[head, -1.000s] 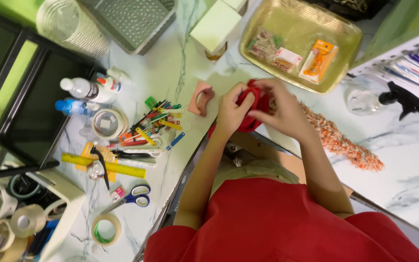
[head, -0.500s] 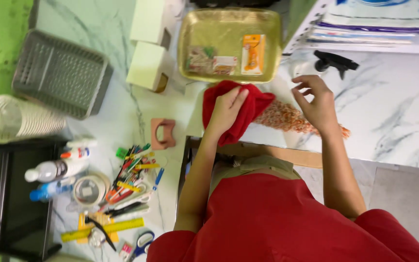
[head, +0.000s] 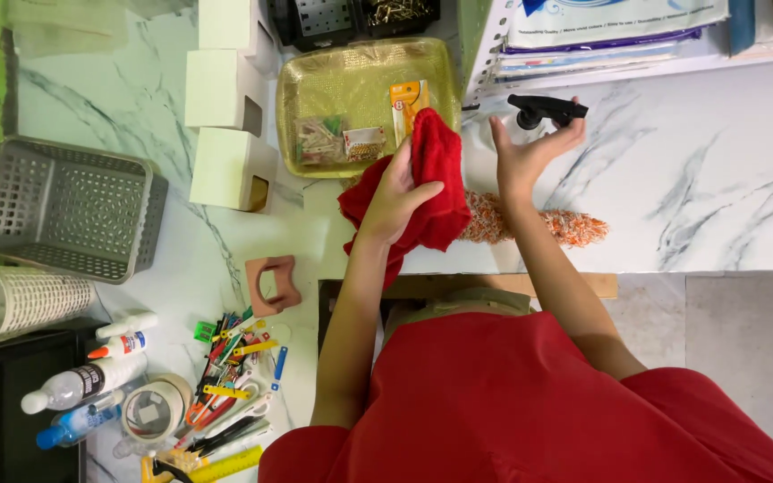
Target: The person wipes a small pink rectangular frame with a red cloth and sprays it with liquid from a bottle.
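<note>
A red cloth (head: 424,183) is gripped in the left hand (head: 395,192), whose fingers are closed around its bunched folds, and it is held above the marble counter (head: 717,188) just in front of the gold tray (head: 351,85). The right hand (head: 530,152) is placed at a clear spray bottle (head: 530,121) with a black trigger head; its fingers are curled loosely about the bottle's neck, though whether a firm hold is made cannot be told. The bottle stands close to the stacked papers and binders (head: 601,36), so these could be wetted if the nozzle is turned that way. A loose hold could let the bottle be tipped onto the orange and white duster (head: 539,224) lying just beside the wrist. The hanging end of the cloth could be dragged across the tray's rim, and the small packets (head: 364,139) inside could be disturbed.
</note>
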